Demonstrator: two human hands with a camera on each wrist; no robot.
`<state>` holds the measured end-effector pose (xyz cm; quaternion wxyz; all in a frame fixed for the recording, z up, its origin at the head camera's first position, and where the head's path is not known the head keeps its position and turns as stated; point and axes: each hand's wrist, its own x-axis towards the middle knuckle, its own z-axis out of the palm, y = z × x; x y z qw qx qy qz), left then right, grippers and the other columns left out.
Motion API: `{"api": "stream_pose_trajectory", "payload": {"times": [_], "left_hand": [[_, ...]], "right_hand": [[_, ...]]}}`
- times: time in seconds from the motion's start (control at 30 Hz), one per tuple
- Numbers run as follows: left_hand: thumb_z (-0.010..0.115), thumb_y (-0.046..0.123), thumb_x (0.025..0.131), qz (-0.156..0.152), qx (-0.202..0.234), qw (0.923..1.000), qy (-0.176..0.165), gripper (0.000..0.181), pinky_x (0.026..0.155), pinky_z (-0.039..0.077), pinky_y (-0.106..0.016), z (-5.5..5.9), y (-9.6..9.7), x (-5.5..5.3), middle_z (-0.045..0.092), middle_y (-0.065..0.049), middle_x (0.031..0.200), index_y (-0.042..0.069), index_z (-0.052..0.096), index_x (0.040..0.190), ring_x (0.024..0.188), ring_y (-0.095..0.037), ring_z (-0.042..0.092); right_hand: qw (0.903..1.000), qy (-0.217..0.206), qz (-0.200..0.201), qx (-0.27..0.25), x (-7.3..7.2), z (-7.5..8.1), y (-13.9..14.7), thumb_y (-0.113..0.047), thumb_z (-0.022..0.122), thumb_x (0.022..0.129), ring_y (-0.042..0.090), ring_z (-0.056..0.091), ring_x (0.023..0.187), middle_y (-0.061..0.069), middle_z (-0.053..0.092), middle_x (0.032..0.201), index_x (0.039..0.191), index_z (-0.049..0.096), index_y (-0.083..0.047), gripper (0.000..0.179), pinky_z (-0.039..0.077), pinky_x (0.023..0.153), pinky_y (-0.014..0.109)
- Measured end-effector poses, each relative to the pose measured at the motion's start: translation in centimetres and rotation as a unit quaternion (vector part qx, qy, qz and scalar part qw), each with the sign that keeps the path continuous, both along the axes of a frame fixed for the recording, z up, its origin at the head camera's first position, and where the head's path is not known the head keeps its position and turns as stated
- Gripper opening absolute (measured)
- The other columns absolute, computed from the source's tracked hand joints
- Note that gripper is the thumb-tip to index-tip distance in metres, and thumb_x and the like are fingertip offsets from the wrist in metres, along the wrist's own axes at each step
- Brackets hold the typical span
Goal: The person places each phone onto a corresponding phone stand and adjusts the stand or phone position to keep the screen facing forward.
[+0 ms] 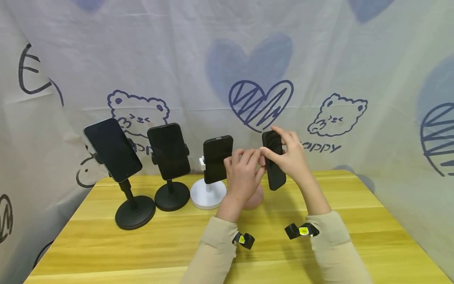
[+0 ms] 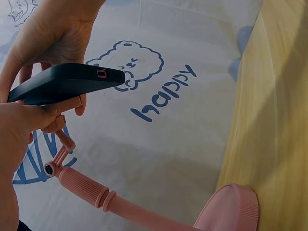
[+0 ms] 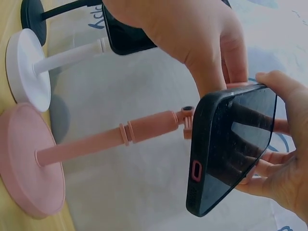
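A black phone (image 1: 274,169) is held upright and slightly tilted by my right hand (image 1: 291,154), thumb and fingers along its edges. The left hand (image 1: 244,173) grips the pink phone stand's clamp (image 2: 67,105) behind the phone; its fingers partly hide the clamp. The clamp lies against or very near the phone's back in the left wrist view. In the right wrist view the stand's pink stem (image 3: 91,148) runs from its round base (image 3: 29,159) on the table to the jointed neck. From the head, both hands cover most of this stand.
To the left stand a white stand (image 1: 208,196) with a phone (image 1: 217,159), a black stand (image 1: 172,197) with a phone (image 1: 169,152), and a taller black stand (image 1: 134,213) with a phone (image 1: 112,150). All share the wooden table (image 1: 142,252), with a printed cloth (image 1: 191,59) behind.
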<state>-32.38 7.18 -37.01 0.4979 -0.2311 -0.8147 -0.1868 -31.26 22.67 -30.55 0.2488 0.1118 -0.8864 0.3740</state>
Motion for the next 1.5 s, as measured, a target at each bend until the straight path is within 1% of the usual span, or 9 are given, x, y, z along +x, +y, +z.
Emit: {"api": "stream_pose_trajectory", "payload": {"times": [0.1,0.27,0.43,0.6,0.8,0.93,1.17,1.3,1.5], "left_hand": [[0.069,0.034,0.089,-0.003,0.004,1.0000,-0.007,0.027,0.080,0.031,-0.038,-0.1,0.2,0.1,0.067,0.006,0.111,0.021,0.070,0.113,0.105,-0.018,0.049],[0.071,0.033,0.087,0.000,0.002,1.0000,0.006,0.023,0.081,0.031,-0.039,-0.1,0.5,-0.1,0.067,0.007,0.109,0.022,0.069,0.107,0.105,-0.019,0.050],[0.070,0.029,0.088,-0.013,0.001,0.9998,0.016,0.015,0.082,0.031,-0.041,0.0,0.4,-0.3,0.068,0.009,0.107,0.023,0.069,0.101,0.107,-0.019,0.049],[0.068,0.026,0.089,-0.022,0.003,0.9995,0.020,0.017,0.082,0.030,-0.041,0.1,0.1,-0.4,0.069,0.011,0.106,0.023,0.070,0.105,0.107,-0.019,0.048],[0.067,0.027,0.089,-0.031,0.013,0.9992,0.024,0.017,0.083,0.030,-0.041,0.2,0.1,-0.6,0.070,0.009,0.105,0.021,0.071,0.105,0.106,-0.019,0.049],[0.068,0.028,0.088,-0.033,0.016,0.9990,0.026,0.016,0.083,0.030,-0.041,0.3,0.1,-0.6,0.069,0.009,0.105,0.021,0.071,0.103,0.106,-0.019,0.049],[0.069,0.029,0.088,-0.035,0.015,0.9983,0.044,0.017,0.081,0.030,-0.039,-0.4,0.1,-0.6,0.070,0.009,0.102,0.021,0.071,0.102,0.105,-0.018,0.050],[0.068,0.029,0.089,-0.035,0.016,0.9979,0.052,0.018,0.080,0.030,-0.040,-0.7,0.1,-0.6,0.069,0.009,0.100,0.021,0.071,0.104,0.105,-0.019,0.050],[0.068,0.030,0.089,-0.038,0.018,0.9971,0.064,0.023,0.080,0.030,-0.040,-0.7,0.1,-0.8,0.070,0.008,0.101,0.020,0.071,0.110,0.104,-0.019,0.050]], "right_hand": [[1.0000,0.010,-0.001,-0.002,0.1,-0.2,0.0,-0.036,0.074,0.085,0.038,0.053,0.109,0.021,0.045,0.133,0.147,0.044,-0.020,0.071,0.049,0.086,0.053],[0.9997,0.025,-0.001,-0.007,0.3,-0.3,-0.2,-0.037,0.075,0.084,0.037,0.054,0.107,0.021,0.047,0.130,0.147,0.045,-0.020,0.071,0.051,0.086,0.053],[0.9992,0.039,-0.001,-0.013,0.5,-0.2,-0.3,-0.040,0.074,0.084,0.037,0.055,0.108,0.021,0.048,0.129,0.147,0.045,-0.022,0.072,0.053,0.084,0.053],[0.9990,0.044,-0.002,-0.008,0.5,0.0,-0.4,-0.039,0.074,0.084,0.038,0.055,0.109,0.021,0.048,0.128,0.147,0.045,-0.020,0.071,0.054,0.078,0.051],[0.9988,0.049,0.001,-0.005,0.1,0.3,-0.3,-0.032,0.076,0.084,0.038,0.055,0.109,0.021,0.049,0.126,0.145,0.047,-0.019,0.069,0.054,0.081,0.051],[0.9985,0.054,0.006,-0.009,0.2,0.3,-0.4,-0.033,0.076,0.084,0.036,0.055,0.108,0.021,0.048,0.126,0.146,0.046,-0.020,0.070,0.056,0.082,0.051],[0.9977,0.068,0.009,-0.005,0.4,-0.4,-0.3,-0.033,0.076,0.082,0.035,0.053,0.112,0.020,0.048,0.126,0.145,0.047,-0.017,0.071,0.054,0.087,0.055],[0.9975,0.070,0.012,-0.002,0.3,-0.7,-0.2,-0.033,0.076,0.082,0.035,0.054,0.112,0.019,0.049,0.125,0.145,0.048,-0.016,0.070,0.054,0.086,0.056],[0.9972,0.074,0.014,0.000,0.2,-0.6,-0.1,-0.032,0.076,0.082,0.034,0.053,0.110,0.019,0.050,0.124,0.144,0.048,-0.017,0.070,0.056,0.083,0.052]]}}
